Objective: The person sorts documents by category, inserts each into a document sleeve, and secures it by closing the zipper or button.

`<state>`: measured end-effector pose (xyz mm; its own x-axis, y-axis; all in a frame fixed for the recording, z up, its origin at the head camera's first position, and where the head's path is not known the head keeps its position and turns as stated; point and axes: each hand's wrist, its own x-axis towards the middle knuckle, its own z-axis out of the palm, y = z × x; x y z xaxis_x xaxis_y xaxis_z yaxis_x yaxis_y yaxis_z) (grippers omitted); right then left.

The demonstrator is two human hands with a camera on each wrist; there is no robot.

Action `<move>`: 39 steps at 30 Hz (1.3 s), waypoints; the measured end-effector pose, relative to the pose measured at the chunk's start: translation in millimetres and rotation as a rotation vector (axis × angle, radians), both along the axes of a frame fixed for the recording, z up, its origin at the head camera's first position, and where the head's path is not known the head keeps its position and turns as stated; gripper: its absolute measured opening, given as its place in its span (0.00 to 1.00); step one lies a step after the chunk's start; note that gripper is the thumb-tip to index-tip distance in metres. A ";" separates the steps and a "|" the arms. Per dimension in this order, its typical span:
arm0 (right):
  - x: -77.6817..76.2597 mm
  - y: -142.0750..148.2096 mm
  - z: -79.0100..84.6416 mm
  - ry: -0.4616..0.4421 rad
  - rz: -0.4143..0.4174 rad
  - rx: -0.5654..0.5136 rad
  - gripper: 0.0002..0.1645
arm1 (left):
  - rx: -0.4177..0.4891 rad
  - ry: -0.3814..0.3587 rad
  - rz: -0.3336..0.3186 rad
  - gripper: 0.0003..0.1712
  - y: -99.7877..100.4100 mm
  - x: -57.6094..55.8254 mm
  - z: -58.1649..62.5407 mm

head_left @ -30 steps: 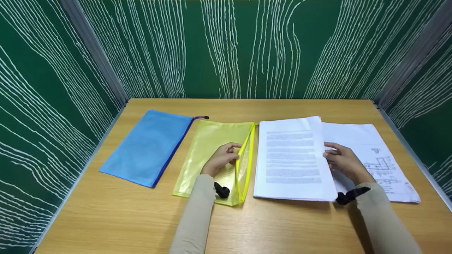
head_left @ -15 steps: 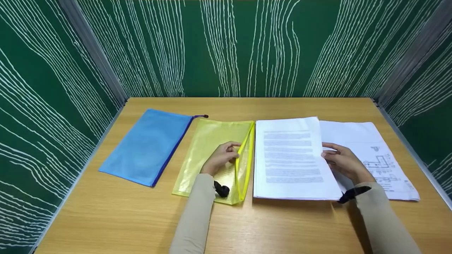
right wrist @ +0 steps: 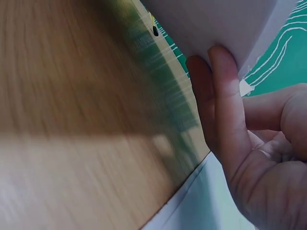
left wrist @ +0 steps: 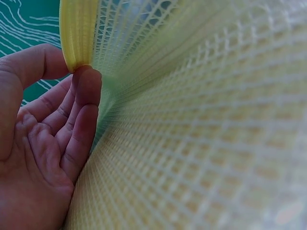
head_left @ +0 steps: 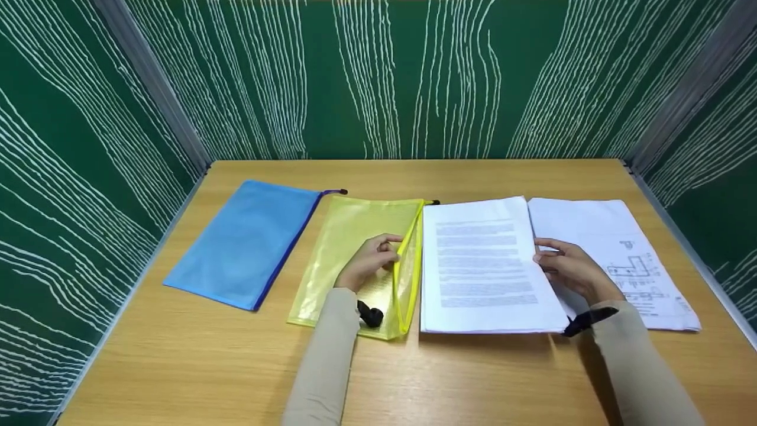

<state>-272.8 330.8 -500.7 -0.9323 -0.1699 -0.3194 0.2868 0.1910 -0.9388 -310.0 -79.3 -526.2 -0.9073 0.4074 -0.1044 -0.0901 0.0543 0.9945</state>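
A yellow mesh zip pouch [head_left: 325, 260] lies mid-table with its mouth parted along the right side. My left hand [head_left: 368, 261] pinches the upper lip of that mouth between thumb and fingers; the left wrist view shows the yellow zip edge [left wrist: 80, 36] in the pinch. A stack of printed sheets [head_left: 482, 266] is in my right hand [head_left: 576, 269], held by its right edge. The stack's left edge sits right at the pouch mouth. In the right wrist view the fingers lie under the raised stack [right wrist: 216, 24], with table showing below it.
A blue zip pouch [head_left: 242, 242] with a dark blue zip lies at the left. More papers [head_left: 591, 222] with a line drawing lie at the right, partly behind my right hand. Green walls [head_left: 437, 77] with white lines surround the wooden table [head_left: 207, 349].
My right hand has shifted the stack a little left, up to the pouch mouth. The pouch's black zip pull shows at its top corner now. My left hand keeps its pinch.
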 end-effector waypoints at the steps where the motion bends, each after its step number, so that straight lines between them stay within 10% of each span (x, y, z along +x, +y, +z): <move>1: 0.0 0.0 -0.3 -0.004 0.001 0.004 0.44 | -0.002 -0.002 0.001 0.26 0.0 -0.3 -0.4; 21: 2.8 -10.6 -5.6 -0.067 -0.014 -0.198 0.41 | -0.007 -0.021 -0.015 0.28 -1.0 -2.5 -2.6; 39: 1.2 -20.1 -1.9 -0.058 0.004 -0.167 0.43 | -0.034 0.008 -0.018 0.26 -2.7 -0.6 -2.0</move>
